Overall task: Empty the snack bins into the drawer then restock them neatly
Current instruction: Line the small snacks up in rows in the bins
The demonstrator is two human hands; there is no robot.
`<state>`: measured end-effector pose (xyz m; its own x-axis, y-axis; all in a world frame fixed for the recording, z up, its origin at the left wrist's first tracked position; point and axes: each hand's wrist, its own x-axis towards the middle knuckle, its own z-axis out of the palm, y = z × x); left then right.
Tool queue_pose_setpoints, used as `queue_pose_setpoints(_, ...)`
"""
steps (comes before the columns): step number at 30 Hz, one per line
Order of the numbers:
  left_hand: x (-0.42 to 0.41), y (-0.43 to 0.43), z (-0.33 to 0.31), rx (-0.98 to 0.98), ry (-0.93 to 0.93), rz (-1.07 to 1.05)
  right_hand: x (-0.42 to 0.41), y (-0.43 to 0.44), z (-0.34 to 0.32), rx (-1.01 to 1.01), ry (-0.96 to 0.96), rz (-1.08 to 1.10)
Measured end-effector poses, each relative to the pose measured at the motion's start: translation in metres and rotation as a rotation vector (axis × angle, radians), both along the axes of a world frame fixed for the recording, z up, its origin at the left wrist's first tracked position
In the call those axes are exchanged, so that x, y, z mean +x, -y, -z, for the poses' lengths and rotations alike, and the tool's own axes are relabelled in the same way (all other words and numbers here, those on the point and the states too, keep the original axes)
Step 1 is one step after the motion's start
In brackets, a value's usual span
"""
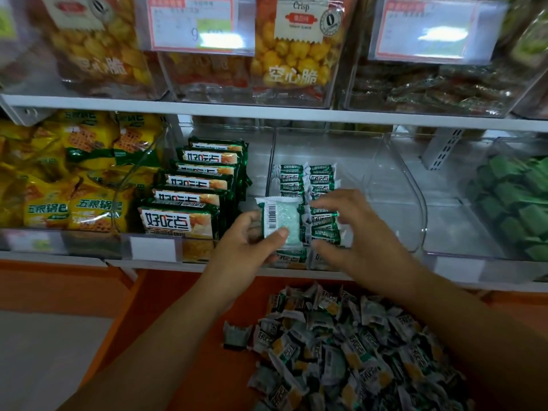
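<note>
Restocking the clear bin (397,188), I pinch one packet (277,218), barcode up, in my left hand (249,241) at its front; my right hand (355,232), fingers spread, steadies the rows (321,173). Next, I judge, it needs turning and slotting upright; the drawer (255,304) holds plenty more.

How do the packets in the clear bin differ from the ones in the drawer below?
The bin packets are lined up in two neat rows; the drawer packets lie in a loose jumbled heap. The bin packets are few, the drawer packets many. Both share the same small green-and-white wrappers.
</note>
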<state>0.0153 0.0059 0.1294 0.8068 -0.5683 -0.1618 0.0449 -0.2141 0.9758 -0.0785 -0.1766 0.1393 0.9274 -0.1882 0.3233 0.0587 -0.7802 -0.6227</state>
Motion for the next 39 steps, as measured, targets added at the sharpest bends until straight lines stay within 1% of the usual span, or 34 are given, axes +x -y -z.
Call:
queue_pose_setpoints(2,-0.007,0.002,-0.003,0.009,0.003,0.03,-0.008,-0.023,0.009,0.001,-0.08,-0.122)
queue_pose_setpoints(3,-0.011,0.002,-0.004,0.024,0.002,0.049,-0.009,-0.029,0.015,0.018,-0.095,-0.131)
queue_pose_setpoints(5,-0.016,0.001,-0.005,0.03,-0.014,0.089,-0.01,-0.033,0.02,0.082,-0.081,-0.082)
queue_pose_setpoints(6,-0.018,0.001,-0.005,0.022,-0.039,0.102,-0.011,-0.033,0.019,0.153,-0.077,-0.049)
queue_pose_setpoints(7,-0.019,-0.001,-0.005,0.011,-0.048,0.111,-0.013,-0.032,0.017,0.254,-0.089,-0.025)
queue_pose_setpoints(9,-0.018,-0.004,-0.006,0.017,0.01,0.123,-0.018,-0.029,0.014,0.523,-0.121,-0.013)
queue_pose_setpoints(11,-0.016,-0.005,-0.009,0.047,0.101,0.12,-0.019,-0.027,0.008,0.866,-0.164,-0.014)
queue_pose_setpoints(12,-0.014,-0.004,-0.01,0.048,0.111,0.111,-0.018,-0.026,0.007,1.03,-0.186,-0.022)
queue_pose_setpoints(13,-0.014,-0.004,-0.01,0.046,0.112,0.107,-0.018,-0.025,0.006,1.127,-0.202,-0.031)
queue_pose_setpoints(14,-0.012,-0.003,-0.008,0.042,0.108,0.096,-0.017,-0.024,0.006,1.14,-0.212,-0.02)
queue_pose_setpoints(15,-0.011,-0.002,-0.007,0.038,0.099,0.083,-0.016,-0.023,0.005,1.091,-0.212,0.001)
queue_pose_setpoints(17,-0.009,0.0,-0.005,0.013,0.102,0.066,-0.014,-0.02,0.003,0.932,-0.187,0.064)
queue_pose_setpoints(19,-0.007,0.002,-0.002,0.006,0.117,0.055,-0.013,-0.017,-0.003,0.805,-0.164,0.084)
queue_pose_setpoints(22,-0.005,0.008,0.004,-0.003,0.175,0.085,-0.007,-0.013,-0.012,0.574,-0.213,0.083)
queue_pose_setpoints(23,-0.004,0.01,0.004,0.002,0.231,0.077,-0.003,-0.01,-0.015,0.491,-0.237,0.083)
queue_pose_setpoints(25,0.001,0.013,0.003,0.04,0.417,-0.004,0.007,0.004,-0.019,0.353,-0.297,0.103)
queue_pose_setpoints(27,0.014,0.016,0.006,0.106,0.56,-0.082,0.018,0.033,-0.023,0.202,-0.313,0.183)
queue_pose_setpoints(29,0.028,0.016,0.012,0.202,0.573,-0.08,0.031,0.067,-0.026,0.014,-0.302,0.277)
queue_pose_setpoints(32,0.041,0.017,0.025,0.287,0.554,-0.005,0.056,0.114,-0.026,-0.236,-0.339,0.34)
queue_pose_setpoints(34,0.044,0.017,0.029,0.284,0.58,0.019,0.077,0.136,-0.026,-0.377,-0.387,0.353)
queue_pose_setpoints(39,0.052,0.016,0.031,0.208,0.545,0.024,0.129,0.166,-0.015,-0.601,-0.495,0.377)
